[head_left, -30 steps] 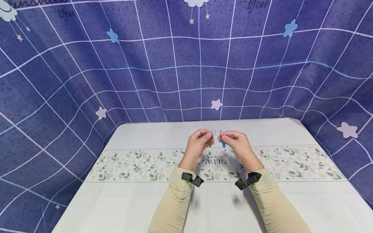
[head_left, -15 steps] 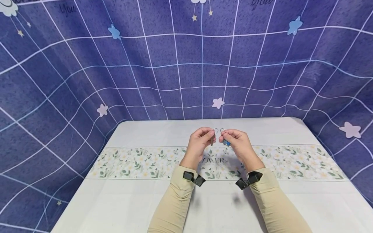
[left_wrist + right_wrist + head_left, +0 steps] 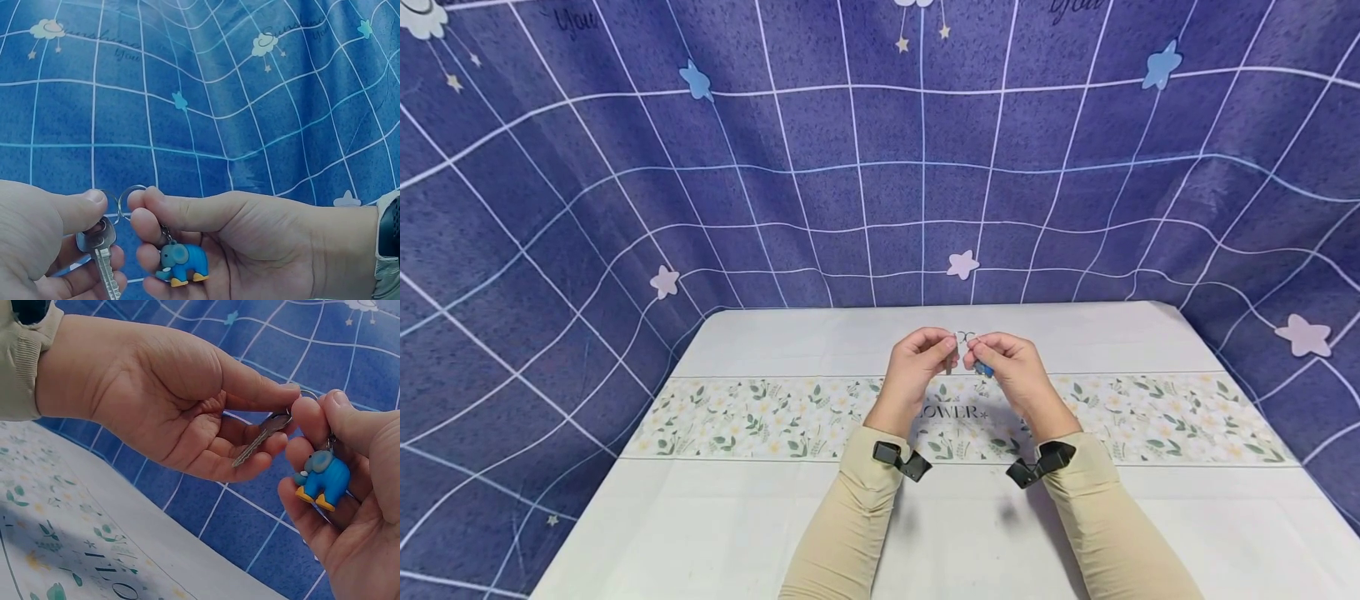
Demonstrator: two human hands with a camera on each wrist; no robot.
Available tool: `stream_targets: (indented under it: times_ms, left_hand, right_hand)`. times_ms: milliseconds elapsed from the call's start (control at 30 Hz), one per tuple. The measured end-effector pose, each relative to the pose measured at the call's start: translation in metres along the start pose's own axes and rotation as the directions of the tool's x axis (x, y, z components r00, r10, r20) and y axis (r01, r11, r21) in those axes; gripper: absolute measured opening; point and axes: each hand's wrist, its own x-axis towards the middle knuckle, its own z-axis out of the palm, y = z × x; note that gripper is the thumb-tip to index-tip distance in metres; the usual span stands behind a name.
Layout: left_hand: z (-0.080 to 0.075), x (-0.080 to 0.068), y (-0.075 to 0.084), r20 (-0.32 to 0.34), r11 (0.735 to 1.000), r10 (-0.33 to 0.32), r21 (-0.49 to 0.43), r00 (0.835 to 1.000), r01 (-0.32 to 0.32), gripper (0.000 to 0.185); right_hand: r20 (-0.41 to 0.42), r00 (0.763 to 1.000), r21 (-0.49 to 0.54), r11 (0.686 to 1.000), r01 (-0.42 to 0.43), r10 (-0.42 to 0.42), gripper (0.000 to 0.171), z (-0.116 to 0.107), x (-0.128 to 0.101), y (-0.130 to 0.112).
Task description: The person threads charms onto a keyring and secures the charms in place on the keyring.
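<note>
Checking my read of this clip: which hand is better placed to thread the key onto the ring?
Left hand, probably: it pinches the key by its head, beside the ring the right hand holds.

Head view downward from above; wrist views close, perhaps facing, on both hands [image 3: 962,371].

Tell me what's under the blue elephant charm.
The elephant hangs from a ring pinched by the right hand. That hand's curled fingers lie under it. Its top link is hidden behind the thumb.
</note>
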Motion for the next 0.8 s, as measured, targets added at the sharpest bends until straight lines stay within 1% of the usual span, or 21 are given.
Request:
stream_targets:
  times_ms: [167, 267, 400, 633, 800]
  left_hand:
    - [0.0000, -0.0005, 0.0012, 0.015, 0.998, 0.010, 0.059, 1.000, -0.011, 0.008]
    - [-0.0007, 0.0003, 0.0016, -0.003, 0.996, 0.020, 0.084, 1.000, -0.019, 0.013]
    - [-0.0017, 0.0011, 0.0026, -0.032, 0.996, 0.022, 0.089, 0.999, -0.019, 0.016]
    - [-0.0028, -0.0001, 0.0036, -0.003, 0.992, 0.006, 0.123, 1.000, -0.005, 0.017]
    - [-0.0028, -0.0009, 0.0046, 0.003, 0.993, 0.002, 0.122, 1.000, -0.002, 0.019]
  right_hand:
    - [0.004, 1.000, -0.009, 1.000, 0.009, -0.009, 0.029, 0.0012, 0.0002, 0.0012]
    - [0.001, 1.000, -0.008, 1.000, 0.025, -0.025, 0.029, 0.0020, 0.0003, 0.0012]
    - [-0.004, 0.999, 0.005, 0.999, 0.041, -0.041, 0.029, 0.0021, 0.0005, 0.0012]
    - [-0.003, 0.999, -0.002, 0.999, 0.035, -0.035, 0.029, 0.0024, -0.0001, 0.0015]
    - [0.000, 0.999, -0.005, 0.999, 0.034, -0.034, 0.028, 0.0030, -0.0002, 0.0008]
